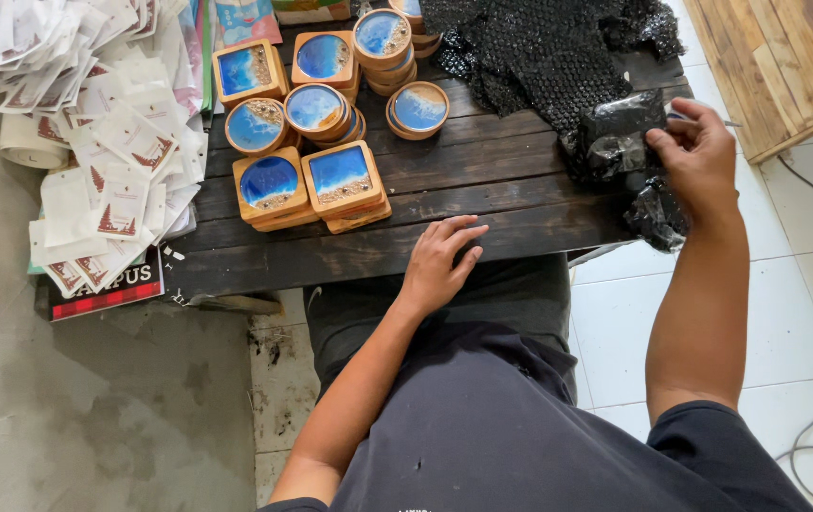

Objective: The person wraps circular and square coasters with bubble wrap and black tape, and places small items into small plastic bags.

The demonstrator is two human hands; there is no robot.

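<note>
My right hand [700, 152] grips black bubble wrap [615, 142]; left hand [439, 261] flat, empty on dark wooden surface [482, 171], near coasters [340, 180].

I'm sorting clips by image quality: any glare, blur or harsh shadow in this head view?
Head view: soft even daylight, sharp throughout; only small glints on the black bubble wrap under the right hand and on the glossy blue coasters; faint shadow under the left hand; edges slightly bowed.
</note>
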